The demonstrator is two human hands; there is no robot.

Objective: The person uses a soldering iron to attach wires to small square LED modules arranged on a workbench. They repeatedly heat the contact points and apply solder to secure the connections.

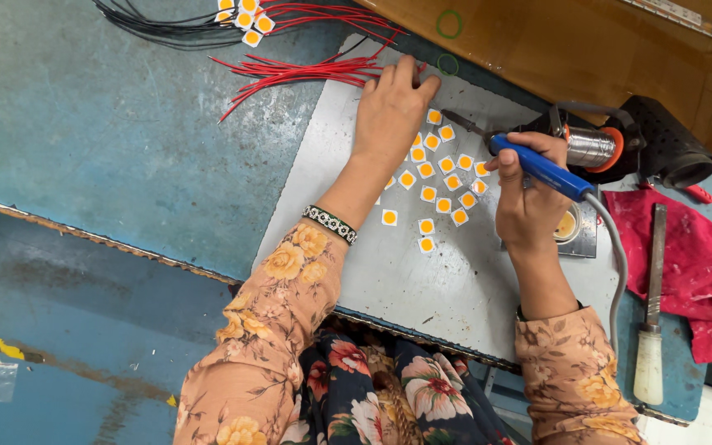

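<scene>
Soldering iron, blue-handled, is clasped in the right hand, fingers wrapped round the grip, tip directed toward the left hand. Small white squares with orange centres lie in loose rows on the grey metal plate, between both hands. The left hand rests flat on the plate, fingers pressed together, fingertips touching a bundle of red wires. Just beyond the right hand's palm sits a small round tin holding a yellowish substance. Farther right lie a red cloth and a white-handled file.
</scene>
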